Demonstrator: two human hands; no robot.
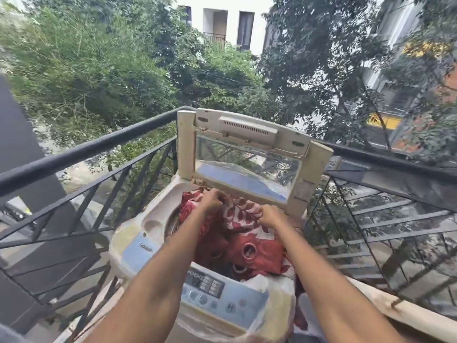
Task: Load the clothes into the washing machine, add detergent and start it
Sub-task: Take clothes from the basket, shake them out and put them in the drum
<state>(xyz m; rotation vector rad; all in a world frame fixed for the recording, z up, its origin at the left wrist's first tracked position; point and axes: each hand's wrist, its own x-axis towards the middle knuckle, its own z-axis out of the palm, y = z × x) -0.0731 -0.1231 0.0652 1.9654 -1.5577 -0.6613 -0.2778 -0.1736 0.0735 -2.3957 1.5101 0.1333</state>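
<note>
- A top-loading washing machine stood on a balcony, black railing around it, trees beyond.
- Its lid stood upright at the far edge.
- The red-and-white curtain filled the drum opening, one end spilling over the near right rim.
- The left hand and right hand, slightly apart, each gripped its fabric.

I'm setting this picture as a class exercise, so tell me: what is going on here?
A person on a balcony is loading a top-loading washer. Its lid stands open. Both hands are in the tub opening: the left hand and the right hand each grip a red and white leaf-print cloth heaped in the opening. Part of it hangs over the washer's right side. The control panel is untouched.
</note>
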